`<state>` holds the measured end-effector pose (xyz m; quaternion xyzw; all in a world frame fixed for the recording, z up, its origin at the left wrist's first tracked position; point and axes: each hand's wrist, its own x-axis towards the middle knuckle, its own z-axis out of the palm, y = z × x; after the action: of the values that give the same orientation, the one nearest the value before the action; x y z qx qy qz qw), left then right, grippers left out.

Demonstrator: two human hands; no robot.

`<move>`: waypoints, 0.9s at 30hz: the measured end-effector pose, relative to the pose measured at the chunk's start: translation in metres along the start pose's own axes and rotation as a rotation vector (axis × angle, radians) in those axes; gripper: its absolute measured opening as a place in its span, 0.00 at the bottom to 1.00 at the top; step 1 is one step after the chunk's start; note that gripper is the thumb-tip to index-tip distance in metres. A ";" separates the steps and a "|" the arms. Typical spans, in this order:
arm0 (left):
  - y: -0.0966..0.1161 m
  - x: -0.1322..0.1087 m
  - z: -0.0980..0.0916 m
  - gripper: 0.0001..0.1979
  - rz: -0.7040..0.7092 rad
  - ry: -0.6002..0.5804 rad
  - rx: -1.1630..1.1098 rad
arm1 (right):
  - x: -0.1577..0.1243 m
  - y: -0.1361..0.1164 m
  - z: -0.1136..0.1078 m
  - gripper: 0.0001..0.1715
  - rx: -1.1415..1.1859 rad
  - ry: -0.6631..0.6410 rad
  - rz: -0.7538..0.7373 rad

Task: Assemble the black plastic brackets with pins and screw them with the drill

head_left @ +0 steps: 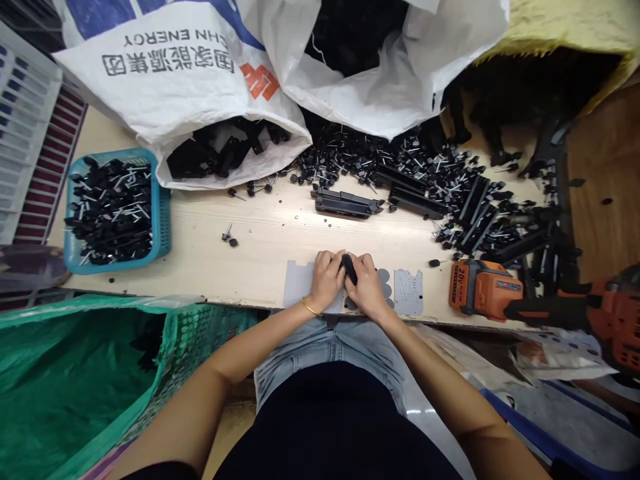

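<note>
1. Here's the pale wooden workbench [200, 233], running right across the view.
2. Behind it, a printed white sack [175, 87] gapes open.
3. Over left, a blue basket [163, 227], heaped full.
4. Front and centre: left hand [326, 279] and right hand [365, 285], fingers of both clamped.
5. Between them, at the near edge, a black plastic piece [349, 268]: apparently a two-handed manipulating step, the next move calling for steady, matched pressure.
6. Smallest: loose black-headed pins [227, 233], lying well apart.

The table [270, 233] is lit brightly and evenly, while the inside of the yellow sack [565, 27] is sunk in shadow. Toward the edges, shapes are stretched and detail is softened.
</note>
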<state>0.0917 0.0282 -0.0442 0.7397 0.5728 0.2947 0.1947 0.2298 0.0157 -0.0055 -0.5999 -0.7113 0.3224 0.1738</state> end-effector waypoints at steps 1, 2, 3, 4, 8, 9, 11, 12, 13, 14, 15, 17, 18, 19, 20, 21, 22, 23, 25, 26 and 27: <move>-0.001 0.001 0.000 0.15 0.050 -0.027 -0.021 | -0.001 0.000 0.000 0.29 0.004 0.002 -0.004; -0.003 0.003 -0.002 0.14 0.124 -0.073 -0.049 | -0.001 0.001 0.001 0.30 0.004 0.004 -0.004; -0.006 0.005 -0.003 0.13 0.193 -0.121 -0.074 | -0.001 0.001 0.001 0.31 0.001 0.004 0.000; -0.008 0.006 -0.005 0.13 0.238 -0.151 -0.090 | -0.002 0.001 0.001 0.31 -0.006 0.005 0.008; -0.004 0.004 -0.005 0.14 0.112 -0.030 -0.054 | -0.002 0.000 0.000 0.31 -0.037 -0.015 0.047; -0.001 0.002 -0.003 0.14 0.076 0.001 -0.047 | -0.002 -0.001 0.000 0.31 -0.043 -0.023 0.055; 0.004 -0.002 0.000 0.14 0.050 0.004 -0.058 | -0.002 -0.001 0.001 0.32 -0.045 -0.037 0.072; 0.006 -0.002 0.001 0.14 0.047 -0.015 -0.068 | -0.002 -0.002 0.002 0.32 -0.043 -0.041 0.081; 0.008 -0.002 0.001 0.14 0.038 -0.035 -0.075 | -0.002 -0.002 0.002 0.33 -0.036 -0.040 0.090; 0.009 -0.001 0.000 0.14 0.027 -0.058 -0.079 | -0.003 -0.003 0.002 0.33 -0.025 -0.034 0.097; 0.009 0.001 -0.002 0.14 0.017 -0.084 -0.080 | -0.003 -0.003 0.001 0.33 -0.003 -0.026 0.100; 0.008 0.004 -0.008 0.14 -0.014 -0.121 -0.060 | -0.001 -0.002 -0.007 0.29 0.097 -0.050 0.076; 0.006 0.005 -0.012 0.14 -0.044 -0.123 -0.039 | 0.002 -0.001 -0.014 0.25 0.177 -0.066 0.064; 0.003 0.006 -0.017 0.14 -0.090 -0.109 -0.010 | 0.008 0.001 -0.025 0.20 0.260 -0.066 0.064; -0.001 0.006 -0.023 0.14 -0.152 -0.079 0.024 | 0.017 0.005 -0.039 0.16 0.329 -0.037 0.077; -0.006 0.005 -0.029 0.14 -0.224 -0.041 0.057 | 0.029 0.009 -0.056 0.14 0.372 0.025 0.103; -0.012 0.004 -0.035 0.15 -0.294 -0.003 0.081 | 0.045 0.016 -0.074 0.14 0.383 0.126 0.140; -0.018 0.002 -0.040 0.16 -0.347 0.026 0.093 | 0.066 0.023 -0.093 0.16 0.360 0.243 0.172; -0.027 -0.001 -0.047 0.19 -0.386 0.050 0.087 | 0.115 0.043 -0.130 0.18 0.282 0.456 0.217; -0.030 -0.003 -0.048 0.20 -0.378 0.049 0.074 | 0.141 0.054 -0.145 0.18 0.223 0.556 0.242; -0.032 -0.003 -0.049 0.19 -0.364 0.046 0.062 | 0.168 0.066 -0.157 0.18 0.079 0.618 0.302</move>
<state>0.0358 0.0310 -0.0281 0.6227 0.7102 0.2537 0.2085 0.3413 0.2218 0.0421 -0.7604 -0.5153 0.1748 0.3545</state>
